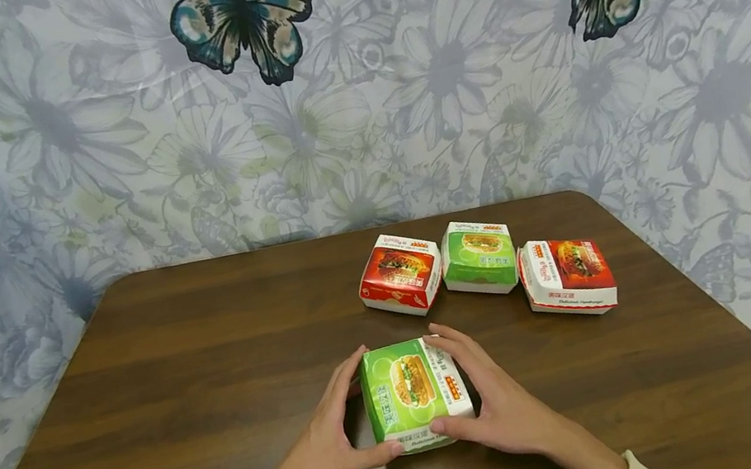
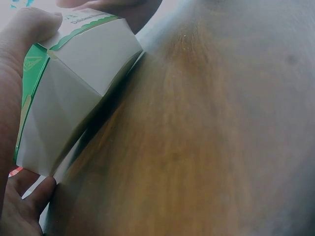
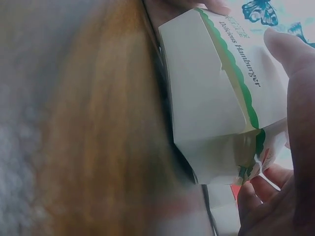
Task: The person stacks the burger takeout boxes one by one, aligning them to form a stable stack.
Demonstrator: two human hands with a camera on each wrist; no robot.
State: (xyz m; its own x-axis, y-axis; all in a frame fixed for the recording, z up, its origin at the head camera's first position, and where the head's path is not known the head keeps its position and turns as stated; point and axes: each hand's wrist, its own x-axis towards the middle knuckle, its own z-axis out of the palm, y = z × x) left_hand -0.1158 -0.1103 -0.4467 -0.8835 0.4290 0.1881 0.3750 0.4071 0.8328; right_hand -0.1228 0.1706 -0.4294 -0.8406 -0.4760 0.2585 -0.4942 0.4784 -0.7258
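Note:
A green-and-white hamburger box [image 1: 412, 387] with a burger picture on its lid is at the near middle of the table. My left hand [image 1: 332, 441] holds its left side, thumb at the near edge and fingers toward the far left corner. On the other side my right hand [image 1: 499, 401] grips it, with the thumb on the near edge and fingers at the far right corner. The right wrist view shows the words "Delicious Hamburger" on the white side of the box [image 3: 206, 83]. A dark gap or shadow lies under the box [image 2: 74, 108] in the left wrist view.
Farther back on the brown wooden table [image 1: 202, 365] stand a red hamburger box [image 1: 401, 273], another green one [image 1: 477, 257] and a second red one [image 1: 567, 276], set close together. Behind the table hangs a floral cloth [image 1: 330, 150] with butterflies.

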